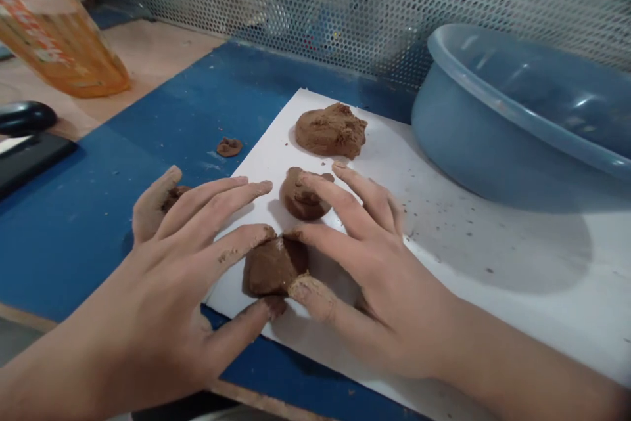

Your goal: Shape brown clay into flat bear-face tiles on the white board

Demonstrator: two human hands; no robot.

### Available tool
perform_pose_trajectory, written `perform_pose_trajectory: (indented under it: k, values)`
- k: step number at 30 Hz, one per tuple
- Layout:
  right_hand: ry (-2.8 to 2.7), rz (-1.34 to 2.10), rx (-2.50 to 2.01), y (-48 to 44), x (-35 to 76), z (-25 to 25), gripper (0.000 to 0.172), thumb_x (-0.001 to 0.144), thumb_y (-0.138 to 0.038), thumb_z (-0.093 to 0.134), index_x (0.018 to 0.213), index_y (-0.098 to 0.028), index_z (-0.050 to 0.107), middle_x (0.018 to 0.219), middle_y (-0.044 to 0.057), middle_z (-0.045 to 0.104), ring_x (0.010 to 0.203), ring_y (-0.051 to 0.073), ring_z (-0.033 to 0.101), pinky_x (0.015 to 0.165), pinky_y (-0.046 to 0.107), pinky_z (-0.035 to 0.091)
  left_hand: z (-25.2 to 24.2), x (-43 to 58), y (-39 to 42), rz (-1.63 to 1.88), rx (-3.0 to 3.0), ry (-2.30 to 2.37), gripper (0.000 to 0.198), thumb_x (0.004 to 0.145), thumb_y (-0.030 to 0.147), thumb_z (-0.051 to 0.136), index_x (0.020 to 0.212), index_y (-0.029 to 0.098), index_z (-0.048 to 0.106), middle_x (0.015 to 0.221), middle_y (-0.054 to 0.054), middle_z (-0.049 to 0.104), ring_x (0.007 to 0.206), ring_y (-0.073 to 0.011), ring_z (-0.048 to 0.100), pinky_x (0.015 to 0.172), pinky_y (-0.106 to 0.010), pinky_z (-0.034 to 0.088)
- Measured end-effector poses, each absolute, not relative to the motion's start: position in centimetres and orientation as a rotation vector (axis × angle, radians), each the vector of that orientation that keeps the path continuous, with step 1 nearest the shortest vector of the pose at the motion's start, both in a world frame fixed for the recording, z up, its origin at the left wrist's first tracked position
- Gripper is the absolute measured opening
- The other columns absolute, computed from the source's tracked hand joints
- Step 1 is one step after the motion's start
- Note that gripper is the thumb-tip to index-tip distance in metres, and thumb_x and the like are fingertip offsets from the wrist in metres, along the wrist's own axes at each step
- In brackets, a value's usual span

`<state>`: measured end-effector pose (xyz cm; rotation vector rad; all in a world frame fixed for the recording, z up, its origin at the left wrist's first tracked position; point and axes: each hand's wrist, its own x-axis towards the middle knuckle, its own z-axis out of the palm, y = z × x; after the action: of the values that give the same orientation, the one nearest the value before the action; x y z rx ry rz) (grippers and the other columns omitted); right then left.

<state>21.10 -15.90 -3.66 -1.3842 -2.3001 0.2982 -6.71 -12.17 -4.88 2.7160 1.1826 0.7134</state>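
Observation:
A brown lump of clay (273, 266) lies on a white board (384, 165) near its front left corner. My left hand (197, 257) grips its left side between thumb and forefinger, the other fingers stretched out. On the right side, my right hand (359, 250) pinches the same lump with its thumb and forefinger. Just beyond sits a smaller rounded clay piece (303, 196), partly covered by my right middle finger. Farther back rests a larger rough clay mass (331, 131). Clay residue coats several of my fingertips.
A blue-grey basin (473, 125) stands on the right by a perforated metal screen (315, 7). On the blue surface (162, 112) lies a small clay scrap (229, 147); more clay (176, 196) shows behind my left fingers. An orange bottle (64, 33) and a black object (34, 155) are at left.

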Motion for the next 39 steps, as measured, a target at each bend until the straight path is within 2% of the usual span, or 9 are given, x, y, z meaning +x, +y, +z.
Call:
perform_pose_trajectory:
  k: [5,13,15,19,21,25,30,35,39]
  values:
    - [-2.305,0.258,-1.394,-15.9,21.1,-3.7,0.05,0.12,-0.065,0.058,0.153,-0.032,0.078,0.196,0.006,0.045,0.186,0.048,0.025,0.143,0.081,0.028,-4.9,-6.8,-12.2,0.665,2.798,1.199,0.051,0.106,0.055,0.066,0.155,0.04,0.068,0.188,0.009,0.054,0.179,-0.022,0.048,0.168,-0.05,0.011]
    - [-2.288,0.228,-1.375,-16.1,21.2,-3.5,0.047,0.121,-0.065,0.057,0.146,-0.031,0.079,0.192,0.007,0.052,0.183,0.045,0.033,0.143,0.078,0.027,-4.8,-7.0,-12.5,0.665,2.781,1.256,0.044,0.1,0.05,0.075,0.143,0.04,0.074,0.184,0.008,0.059,0.174,-0.0324,0.056,0.167,-0.072,0.008]
    - [-2.255,0.198,-1.379,-16.3,21.3,-3.6,0.047,0.121,-0.065,0.058,0.144,-0.03,0.079,0.189,0.007,0.057,0.182,0.044,0.036,0.143,0.076,0.027,-4.8,-7.3,-12.7,0.691,2.812,1.251,0.05,0.099,0.048,0.078,0.148,0.037,0.072,0.184,0.006,0.058,0.174,-0.0322,0.055,0.167,-0.07,0.013]
    - [-2.296,0.189,-1.346,-16.3,21.6,-3.6,0.043,0.118,-0.062,0.066,0.145,-0.032,0.081,0.183,0.009,0.063,0.18,0.045,0.039,0.142,0.075,0.03,-4.9,-7.5,-13.1,0.889,2.764,1.196,0.047,0.094,0.054,0.083,0.138,0.038,0.075,0.181,0.012,0.061,0.169,-0.03,0.059,0.155,-0.051,0.048]
    - [-2.318,0.181,-1.333,-16.3,21.7,-3.6,0.042,0.116,-0.058,0.069,0.147,-0.032,0.08,0.182,0.01,0.064,0.179,0.046,0.041,0.143,0.075,0.029,-5.0,-7.5,-13.2,0.929,2.777,1.194,0.045,0.093,0.055,0.084,0.134,0.037,0.076,0.178,0.011,0.064,0.166,-0.0299,0.063,0.148,-0.051,0.056]
    - [-2.272,0.182,-1.334,-16.4,21.7,-3.6,0.042,0.113,-0.052,0.072,0.15,-0.031,0.078,0.179,0.01,0.067,0.177,0.045,0.044,0.143,0.071,0.032,-5.1,-7.5,-13.3,0.912,2.841,1.26,0.044,0.094,0.053,0.081,0.134,0.037,0.074,0.178,0.009,0.064,0.166,-0.0325,0.063,0.149,-0.058,0.056]
    - [-2.271,0.192,-1.312,-16.4,21.7,-3.6,0.036,0.118,-0.056,0.067,0.141,-0.032,0.08,0.178,0.007,0.068,0.177,0.041,0.045,0.142,0.068,0.031,-4.9,-7.6,-13.2,0.904,2.882,1.196,0.043,0.095,0.049,0.082,0.135,0.036,0.074,0.177,0.011,0.065,0.164,-0.0268,0.064,0.15,-0.045,0.051]
    - [-2.259,0.192,-1.305,-16.4,21.8,-3.6,0.04,0.12,-0.06,0.064,0.145,-0.032,0.08,0.178,0.007,0.069,0.177,0.038,0.046,0.142,0.065,0.03,-4.7,-7.7,-13.1,0.907,2.914,1.148,0.049,0.093,0.045,0.087,0.138,0.03,0.075,0.175,0.003,0.067,0.165,-0.0283,0.063,0.15,-0.044,0.049]
    - [-2.277,0.167,-1.289,-16.4,21.8,-3.5,0.036,0.12,-0.058,0.066,0.141,-0.032,0.081,0.175,0.007,0.071,0.174,0.039,0.049,0.139,0.065,0.031,-4.8,-7.7,-13.1,0.938,2.859,1.165,0.046,0.095,0.048,0.083,0.138,0.033,0.075,0.173,0.006,0.068,0.162,-0.027,0.065,0.149,-0.045,0.053]
